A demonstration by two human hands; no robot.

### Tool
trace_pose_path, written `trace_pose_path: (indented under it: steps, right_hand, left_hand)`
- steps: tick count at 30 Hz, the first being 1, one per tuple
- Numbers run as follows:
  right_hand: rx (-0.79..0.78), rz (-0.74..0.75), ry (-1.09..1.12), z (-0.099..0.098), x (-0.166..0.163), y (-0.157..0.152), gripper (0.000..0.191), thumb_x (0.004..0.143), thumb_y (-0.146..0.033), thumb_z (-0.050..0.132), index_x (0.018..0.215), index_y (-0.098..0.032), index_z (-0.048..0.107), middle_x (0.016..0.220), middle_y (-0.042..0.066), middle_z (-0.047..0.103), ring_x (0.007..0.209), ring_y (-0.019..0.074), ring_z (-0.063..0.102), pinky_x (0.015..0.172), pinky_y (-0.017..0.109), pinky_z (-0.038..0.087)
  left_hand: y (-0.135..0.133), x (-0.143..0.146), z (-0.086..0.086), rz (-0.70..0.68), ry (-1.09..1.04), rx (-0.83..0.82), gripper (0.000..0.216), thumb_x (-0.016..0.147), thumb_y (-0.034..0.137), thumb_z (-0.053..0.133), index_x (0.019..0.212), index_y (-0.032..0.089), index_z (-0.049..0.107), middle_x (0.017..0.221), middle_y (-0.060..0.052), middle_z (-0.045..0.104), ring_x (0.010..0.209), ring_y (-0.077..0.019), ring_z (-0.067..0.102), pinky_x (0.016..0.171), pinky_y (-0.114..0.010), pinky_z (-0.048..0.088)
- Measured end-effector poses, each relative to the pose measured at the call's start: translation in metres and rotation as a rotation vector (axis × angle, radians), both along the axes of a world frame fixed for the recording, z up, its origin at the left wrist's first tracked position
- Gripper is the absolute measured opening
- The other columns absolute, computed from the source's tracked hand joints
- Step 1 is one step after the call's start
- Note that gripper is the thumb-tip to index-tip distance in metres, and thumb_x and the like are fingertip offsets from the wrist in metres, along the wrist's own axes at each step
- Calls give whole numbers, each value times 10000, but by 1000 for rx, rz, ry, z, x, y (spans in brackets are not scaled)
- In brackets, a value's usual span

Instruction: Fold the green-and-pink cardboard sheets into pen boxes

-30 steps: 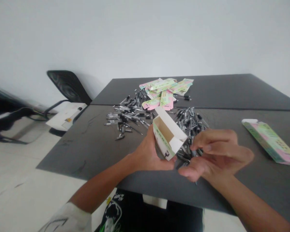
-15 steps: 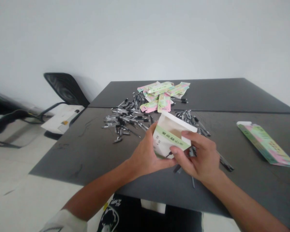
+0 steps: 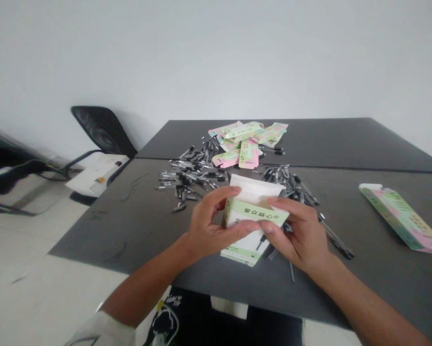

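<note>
A small white and green carton (image 3: pixel 253 218) with its top open is held over the near part of the dark table (image 3: pixel 147 216). My left hand (image 3: pixel 210 223) grips its left side, fingers curled over the top edge and thumb across the front. My right hand (image 3: pixel 298 233) holds its right side, with a few black pens (image 3: pixel 333 235) pinned under the palm and sticking out to the right. Behind the carton lies a heap of black pens (image 3: pixel 190 175) spread over the table.
Several flat pink and green cartons (image 3: pixel 246 139) are piled at the back of the table. One closed carton (image 3: pixel 405 218) lies at the right. A black chair (image 3: pixel 100 129) and a white box (image 3: pixel 93 175) on the floor stand to the left.
The carton turned from its open end tilted up to its printed front facing me, and it dropped lower. My right hand came from the pen heap to grip the carton's right side.
</note>
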State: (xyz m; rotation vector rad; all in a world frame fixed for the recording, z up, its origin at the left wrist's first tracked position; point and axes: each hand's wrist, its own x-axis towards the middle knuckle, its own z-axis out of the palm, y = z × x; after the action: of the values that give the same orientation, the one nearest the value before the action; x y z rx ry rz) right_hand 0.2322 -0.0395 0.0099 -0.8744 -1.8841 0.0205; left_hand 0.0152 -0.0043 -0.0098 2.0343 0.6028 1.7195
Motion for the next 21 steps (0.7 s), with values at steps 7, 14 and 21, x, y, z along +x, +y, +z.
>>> trace_pose_path:
  steps: [7,14,21]
  right_hand:
    - [-35,73,37,-2,-3,-1,333,1110,-397,610,1415,-274,553,990,31,804,594,140,719,530,236,581]
    - [-89,105,377,-1,-4,-1,661,970,-340,819,1542,-372,489,1086,32,724,832,185,728,656,292,613]
    - [-437,26,277,25,11,-2,301,1072,-484,660,1231,-309,847,1095,51,864,908,215,801,761,329,637]
  left_hand:
    - [-3,-1,2,-63,18,-148,646,830,405,961,1367,305,616,967,13,736,684,-107,676,591,-196,538]
    - [-4,-5,4,-174,90,-373,588,867,403,932,1341,333,590,992,28,746,720,-120,680,601,-204,513]
    - [-5,-5,9,-189,363,-409,528,889,494,895,1318,323,639,1165,-4,747,742,-116,639,681,-255,497]
